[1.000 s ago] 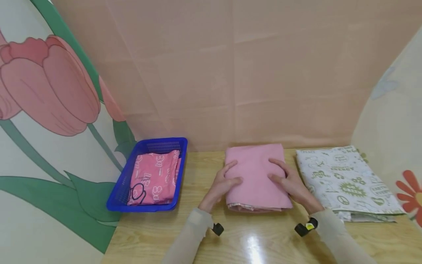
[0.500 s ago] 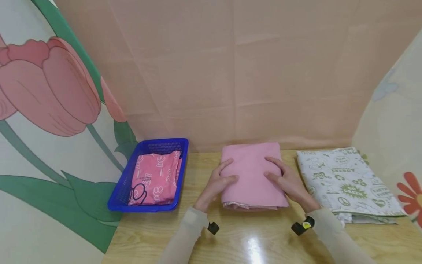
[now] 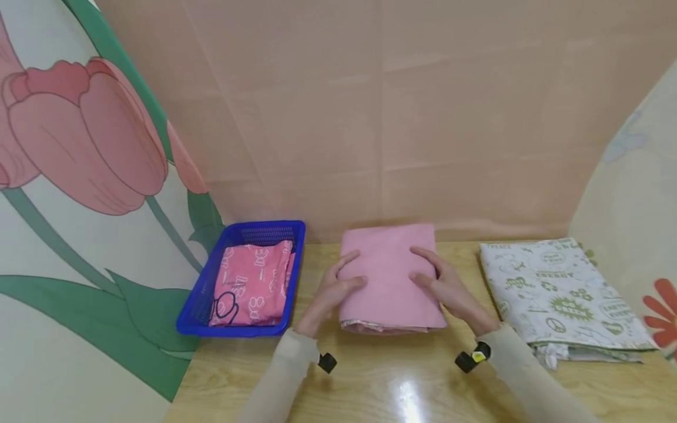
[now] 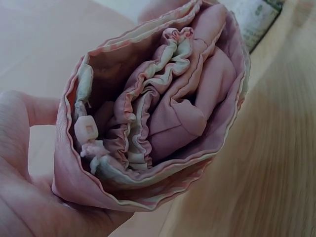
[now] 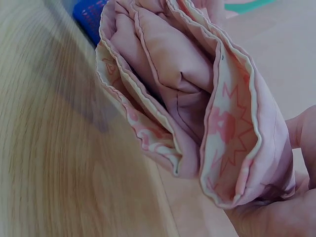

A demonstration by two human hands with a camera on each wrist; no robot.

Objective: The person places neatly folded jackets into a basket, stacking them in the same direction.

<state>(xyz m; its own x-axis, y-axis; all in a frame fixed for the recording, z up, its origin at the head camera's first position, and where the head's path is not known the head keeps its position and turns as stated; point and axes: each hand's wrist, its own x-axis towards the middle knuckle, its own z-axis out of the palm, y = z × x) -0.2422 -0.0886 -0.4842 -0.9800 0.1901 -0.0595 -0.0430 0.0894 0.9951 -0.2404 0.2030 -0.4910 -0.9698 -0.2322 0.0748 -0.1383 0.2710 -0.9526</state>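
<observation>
Both hands hold a folded pink cloth bundle (image 3: 390, 282) from its two sides, over the middle of the table. My left hand (image 3: 334, 291) grips the left side, and its thumb and forefinger show on the top face. On the right side my right hand (image 3: 446, 288) grips it the same way; the other fingers are hidden behind the cloth. The left wrist view looks into the bundle's near end (image 4: 163, 108), where rolled layers, a gathered edge and a small white cord toggle (image 4: 86, 129) show. A pale lining with a red print (image 5: 232, 118) shows in the right wrist view.
To the left stands a blue plastic basket (image 3: 188, 328) with a pink printed packet (image 3: 251, 285) in it. A folded white cloth with green print (image 3: 563, 296) lies at the right of the wooden table (image 3: 370, 382). A beige sheet (image 3: 381, 117) hangs behind.
Both hands have carried the pink cloth bundle to the left, towards the blue basket. Their hold on it looks the same. The basket and the white cloth stay in place.
</observation>
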